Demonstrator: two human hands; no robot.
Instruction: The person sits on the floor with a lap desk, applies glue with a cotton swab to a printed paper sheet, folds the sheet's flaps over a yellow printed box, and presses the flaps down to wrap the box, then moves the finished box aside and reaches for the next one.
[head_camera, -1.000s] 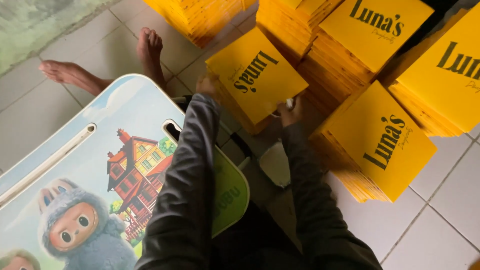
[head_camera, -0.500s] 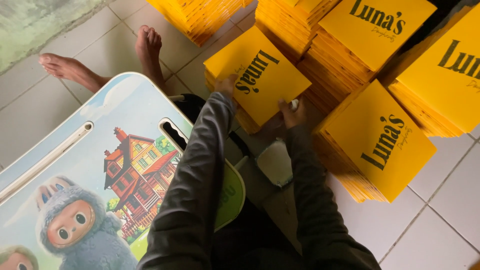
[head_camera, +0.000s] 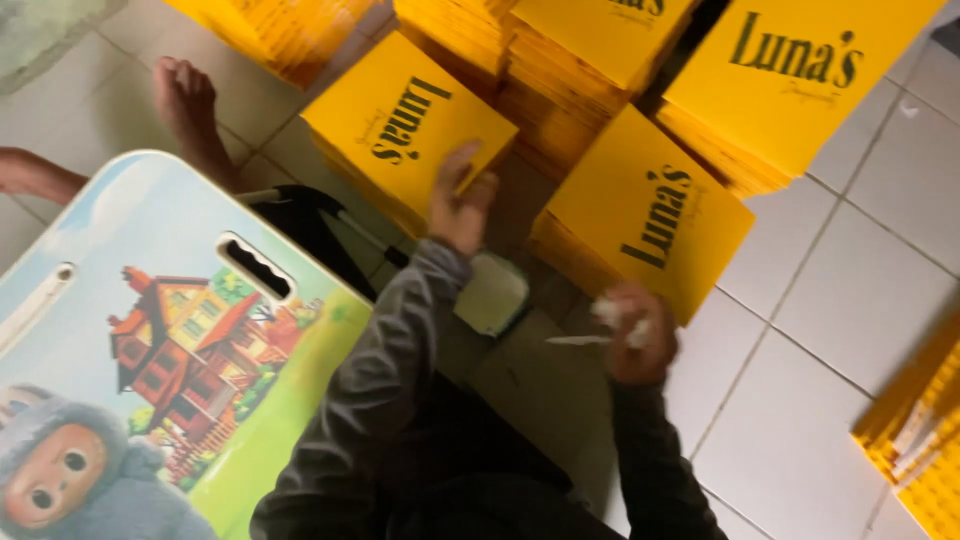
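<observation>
My left hand (head_camera: 458, 200) hovers with fingers apart at the near edge of a stack of yellow printed cardboard sheets (head_camera: 400, 120), holding nothing that I can see. My right hand (head_camera: 640, 345) is drawn back over the tiled floor, fist closed on a small white object (head_camera: 608, 312) with a thin white strip sticking out to the left; motion blur hides what it is. Just beyond that hand lies a second yellow stack (head_camera: 640, 215). Both arms wear dark grey sleeves.
More yellow stacks (head_camera: 800, 70) crowd the back, and another (head_camera: 915, 440) sits at the right edge. A small table with a cartoon house picture (head_camera: 170, 330) fills the lower left. Bare feet (head_camera: 185, 105) rest on white tiles. A pale square pad (head_camera: 495, 292) lies between the arms.
Both hands have left the top of the left yellow stack. The right hand pulled back toward me and to the right with the white thing; the left hand lifted off.
</observation>
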